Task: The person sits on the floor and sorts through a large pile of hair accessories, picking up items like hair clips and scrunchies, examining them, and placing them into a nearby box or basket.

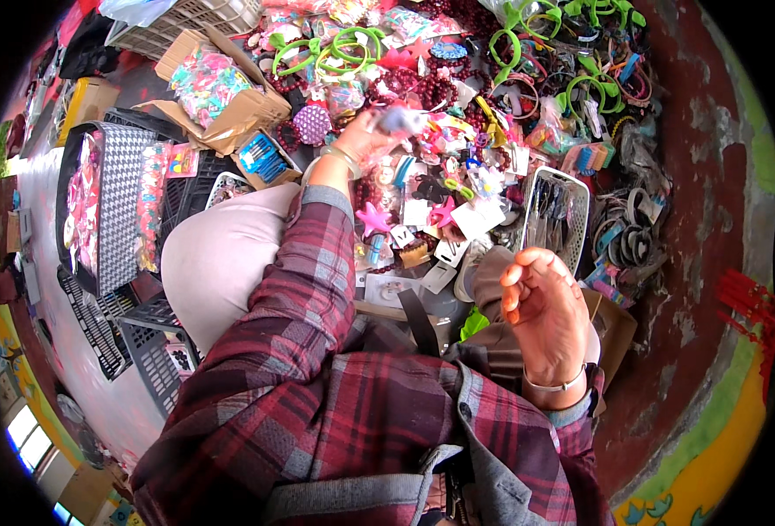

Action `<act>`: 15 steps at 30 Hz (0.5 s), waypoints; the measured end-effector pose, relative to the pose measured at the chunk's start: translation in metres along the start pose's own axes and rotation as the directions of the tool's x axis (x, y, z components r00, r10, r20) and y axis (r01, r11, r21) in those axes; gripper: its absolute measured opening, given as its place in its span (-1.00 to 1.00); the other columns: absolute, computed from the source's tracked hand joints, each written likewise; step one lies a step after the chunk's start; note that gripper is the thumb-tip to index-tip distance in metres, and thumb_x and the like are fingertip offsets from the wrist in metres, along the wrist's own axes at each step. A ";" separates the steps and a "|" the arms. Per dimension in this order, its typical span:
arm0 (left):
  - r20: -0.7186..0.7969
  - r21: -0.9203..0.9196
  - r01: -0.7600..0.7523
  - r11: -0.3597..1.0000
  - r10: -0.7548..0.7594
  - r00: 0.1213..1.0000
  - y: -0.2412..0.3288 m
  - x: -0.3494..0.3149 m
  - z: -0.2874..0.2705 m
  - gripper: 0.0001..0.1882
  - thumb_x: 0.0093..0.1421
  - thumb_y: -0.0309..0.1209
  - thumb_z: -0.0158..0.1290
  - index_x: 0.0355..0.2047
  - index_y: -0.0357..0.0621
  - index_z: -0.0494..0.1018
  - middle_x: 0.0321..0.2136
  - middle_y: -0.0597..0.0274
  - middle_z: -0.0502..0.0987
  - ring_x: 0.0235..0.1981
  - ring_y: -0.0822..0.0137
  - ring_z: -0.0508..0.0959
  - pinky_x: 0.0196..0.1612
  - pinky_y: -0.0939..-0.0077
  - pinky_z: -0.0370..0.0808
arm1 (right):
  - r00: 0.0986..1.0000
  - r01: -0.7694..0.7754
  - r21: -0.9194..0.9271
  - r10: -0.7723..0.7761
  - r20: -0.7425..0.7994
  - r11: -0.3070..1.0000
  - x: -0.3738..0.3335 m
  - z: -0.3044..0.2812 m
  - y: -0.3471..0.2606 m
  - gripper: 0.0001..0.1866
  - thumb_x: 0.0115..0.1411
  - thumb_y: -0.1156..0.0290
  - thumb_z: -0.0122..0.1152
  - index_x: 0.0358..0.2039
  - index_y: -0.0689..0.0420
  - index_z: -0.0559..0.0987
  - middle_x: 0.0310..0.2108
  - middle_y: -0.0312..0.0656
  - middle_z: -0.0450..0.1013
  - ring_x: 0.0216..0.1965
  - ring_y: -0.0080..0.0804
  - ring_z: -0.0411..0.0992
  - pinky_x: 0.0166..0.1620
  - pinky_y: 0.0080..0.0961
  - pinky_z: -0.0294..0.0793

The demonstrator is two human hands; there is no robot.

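Clock directions are taken from the person's chest, with twelve straight ahead. Closest is the plaid shirt (387, 394). At two o'clock the right hand (550, 320) is raised, its fingers loosely curled and not pressed together, with nothing seen in it. At nine sits a grey crate (146, 346), and at ten the left knee (221, 250).

Ahead, one pink star (374, 217) lies near twelve and another between twelve and one, with a white card (478, 216) at one. Between one and two, beyond the right hand, is a white basket (585, 219) of dark items; dark bands (631, 241) lie just past it at two. A checked bag (122, 210) stands at ten.

Further out, just short of twelve, the left hand (357, 145) pinches a grey piece (400, 120) over the pile, too blurred to identify. Close by, toward eleven, is a purple bumpy item (314, 124).

Farthest are an open carton (269, 110) of colourful packs at eleven and green hoops (352, 46) at twelve.
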State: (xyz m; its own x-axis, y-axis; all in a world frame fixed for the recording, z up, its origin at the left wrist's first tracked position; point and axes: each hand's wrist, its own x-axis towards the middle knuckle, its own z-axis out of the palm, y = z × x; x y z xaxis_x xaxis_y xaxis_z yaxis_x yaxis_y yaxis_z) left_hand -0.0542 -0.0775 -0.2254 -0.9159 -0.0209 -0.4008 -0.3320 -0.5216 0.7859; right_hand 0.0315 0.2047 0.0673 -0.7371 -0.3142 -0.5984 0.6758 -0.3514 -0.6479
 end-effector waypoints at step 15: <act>-0.171 0.031 0.315 0.949 -0.306 0.937 -0.070 -0.028 -0.033 -0.62 0.07 -0.65 -0.13 -0.06 -0.16 0.33 -0.22 0.21 0.44 -0.24 0.35 0.47 -0.16 0.49 0.42 | 1.000 0.014 -0.037 -0.013 0.025 0.999 0.003 0.003 0.005 -0.79 0.21 0.38 -0.10 -0.30 0.24 0.46 -0.46 -0.14 0.46 -0.56 -0.52 0.39 -0.51 -0.69 0.32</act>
State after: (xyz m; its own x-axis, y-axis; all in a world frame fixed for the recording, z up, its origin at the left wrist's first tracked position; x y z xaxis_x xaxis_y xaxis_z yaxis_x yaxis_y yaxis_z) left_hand 0.0022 -0.0680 -0.2849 -0.7178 -0.0061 -0.6962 -0.6106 -0.4751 0.6336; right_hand 0.0324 0.1993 0.0634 -0.7458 -0.3317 -0.5778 0.6652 -0.3230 -0.6732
